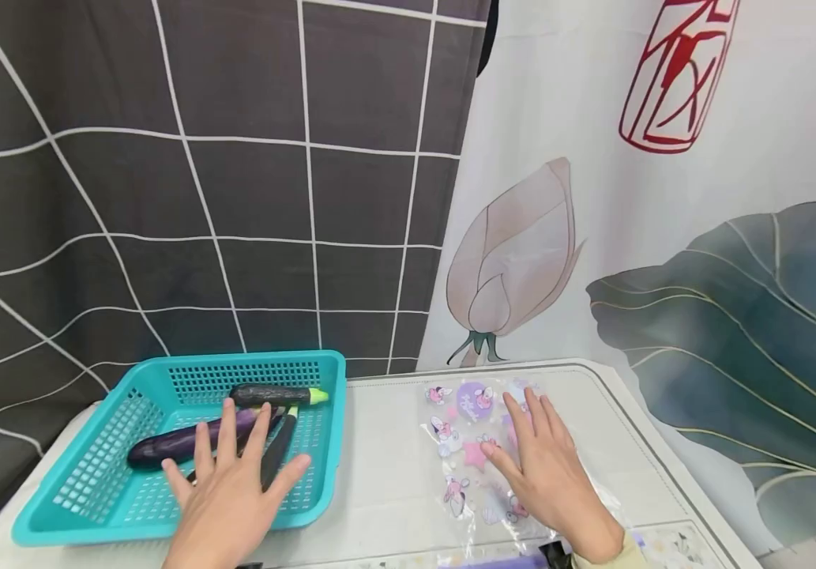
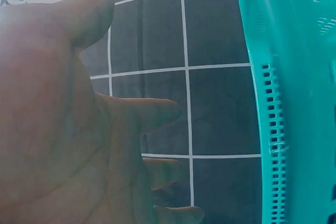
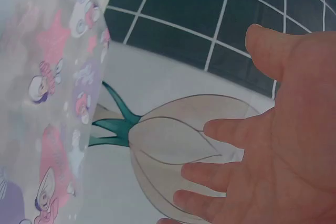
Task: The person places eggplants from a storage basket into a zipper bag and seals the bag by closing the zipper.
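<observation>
Head view: the left hand (image 1: 226, 494) spreads straight, empty fingers over the near side of the basket (image 1: 237, 359) at the table's (image 1: 379, 442) left edge. Below them the eggplant (image 1: 173, 445) lies slightly aslant, its long axis running mostly left to right; the green-tipped vegetable (image 1: 272, 395) lies along the basket's far edge. The right hand (image 1: 550, 470), also spread and empty, is nearer the plastic bag (image 1: 475, 454) toward the table's far right corner.

Left wrist view: a gap separates fingers from basket.

Right wrist view: the bag lies left of the fingertips, apart.
</observation>
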A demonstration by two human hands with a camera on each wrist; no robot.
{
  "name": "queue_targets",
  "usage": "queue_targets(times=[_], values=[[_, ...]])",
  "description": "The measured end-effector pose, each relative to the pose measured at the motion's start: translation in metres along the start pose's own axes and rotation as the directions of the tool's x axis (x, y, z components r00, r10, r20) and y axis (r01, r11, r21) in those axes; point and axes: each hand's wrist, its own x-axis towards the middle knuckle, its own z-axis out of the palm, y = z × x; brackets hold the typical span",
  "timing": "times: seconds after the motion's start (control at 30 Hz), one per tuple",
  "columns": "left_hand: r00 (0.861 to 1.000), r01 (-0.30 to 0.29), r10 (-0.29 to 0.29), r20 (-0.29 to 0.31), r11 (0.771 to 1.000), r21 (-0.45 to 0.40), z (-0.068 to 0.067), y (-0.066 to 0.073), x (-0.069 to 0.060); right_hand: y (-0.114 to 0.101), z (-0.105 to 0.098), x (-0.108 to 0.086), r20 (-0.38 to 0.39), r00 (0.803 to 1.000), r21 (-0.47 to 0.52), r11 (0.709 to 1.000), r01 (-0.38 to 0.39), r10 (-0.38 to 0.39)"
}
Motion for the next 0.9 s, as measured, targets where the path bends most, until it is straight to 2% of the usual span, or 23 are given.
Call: queue_targets(times=[0.27, 0.47, 0.57, 0.77, 0.9], values=[[0.999, -0.022, 0.023, -0.027, 0.999, 0.026, -0.006, -0.011, 0.000, 0.006, 0.000, -0.006, 0.015, 1.000, -0.001, 1.000, 0.004, -0.004], [1.000, -0.001, 0.000, 0.012, 0.997, 0.075, -0.018, -0.022, 0.007, 0.012, -0.003, -0.012, 0.064, 0.997, 0.029, 0.999, 0.036, -0.037], [1.000, -0.014, 0.013, 0.013, 0.996, 0.083, -0.025, -0.028, 0.009, 0.014, -0.004, -0.015, 0.097, 0.994, 0.042, 0.998, 0.050, -0.054], [0.997, -0.078, 0.081, -0.018, 0.989, 0.122, -0.033, -0.043, 0.013, 0.018, -0.005, -0.020, 0.169, 0.980, 0.053, 0.994, 0.095, -0.102], [0.998, -0.068, 0.066, 0.021, 0.987, 0.146, -0.041, -0.051, 0.021, 0.020, -0.005, -0.021, 0.224, 0.965, 0.046, 0.990, 0.132, -0.139]])
